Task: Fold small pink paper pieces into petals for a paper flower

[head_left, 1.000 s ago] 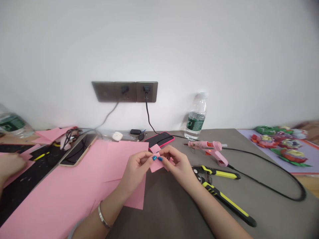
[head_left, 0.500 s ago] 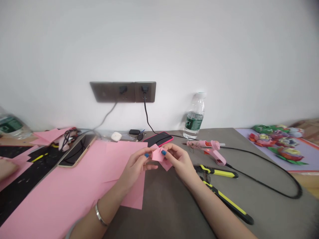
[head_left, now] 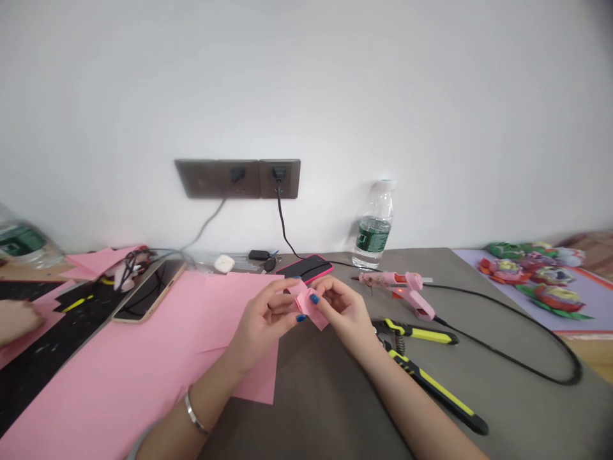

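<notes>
A small piece of folded pink paper (head_left: 316, 314) is held up between my hands above the grey table. My right hand (head_left: 345, 310) pinches it, the thumb with its blue nail pressed on the front. On the other side, my left hand (head_left: 263, 319) has its thumb and fingertips at the paper's left edge, with the fingers curled round it. Parts of the paper are hidden behind the fingers. Large pink paper sheets (head_left: 143, 358) lie under and beside my left forearm. Close to my right forearm are yellow-and-black pliers (head_left: 431, 374).
A pink glue gun (head_left: 400, 287) with a black cable lies right of my hands. Behind stand a water bottle (head_left: 373, 230) and a pink-edged phone (head_left: 306, 268). Another phone (head_left: 151, 291) rests on the sheets. Paper flowers (head_left: 550, 275) are far right. Another person's hand (head_left: 19, 322) shows at left.
My left fingers have shifted on the folded paper, the thumb now lower and the fingers more curled. The paper has turned slightly. The other person's hand has moved further into view.
</notes>
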A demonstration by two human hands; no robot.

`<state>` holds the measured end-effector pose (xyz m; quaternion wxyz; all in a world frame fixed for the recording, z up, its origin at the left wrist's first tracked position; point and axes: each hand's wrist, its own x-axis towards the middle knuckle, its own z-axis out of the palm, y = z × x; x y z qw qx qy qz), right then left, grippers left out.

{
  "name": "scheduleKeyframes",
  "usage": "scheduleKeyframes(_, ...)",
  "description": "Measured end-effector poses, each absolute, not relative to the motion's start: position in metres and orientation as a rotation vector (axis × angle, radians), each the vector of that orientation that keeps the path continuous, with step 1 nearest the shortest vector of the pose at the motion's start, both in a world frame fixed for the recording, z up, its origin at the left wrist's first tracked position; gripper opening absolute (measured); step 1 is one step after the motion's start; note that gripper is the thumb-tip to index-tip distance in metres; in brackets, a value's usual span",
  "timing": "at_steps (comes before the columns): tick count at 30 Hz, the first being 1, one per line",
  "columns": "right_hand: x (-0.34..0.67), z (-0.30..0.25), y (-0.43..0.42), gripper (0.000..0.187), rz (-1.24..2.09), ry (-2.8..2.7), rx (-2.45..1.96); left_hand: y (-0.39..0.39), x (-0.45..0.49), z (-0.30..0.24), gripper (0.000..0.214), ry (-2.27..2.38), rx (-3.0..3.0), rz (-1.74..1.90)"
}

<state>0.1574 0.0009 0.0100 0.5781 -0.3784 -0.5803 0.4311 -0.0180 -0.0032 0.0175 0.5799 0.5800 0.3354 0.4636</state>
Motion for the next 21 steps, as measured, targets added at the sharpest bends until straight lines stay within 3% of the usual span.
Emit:
scheduleKeyframes(4,0.158,0.010,0.000,0.024,1.022,-1.378,-0.872,-0.003,-0.024,0.019,0.011,0.837,1.645,1.066)
scheduleKeyframes(13,0.156,0.012,-0.001,0.027,1.060,-1.367,-0.868,-0.002,-0.022,0.022,0.005,0.948,1.603,1.067)
scheduleKeyframes(21,0.156,0.009,0.001,0.030,1.214,-1.284,-0.889,-0.002,-0.016,0.021,0.028,0.881,1.211,1.088)
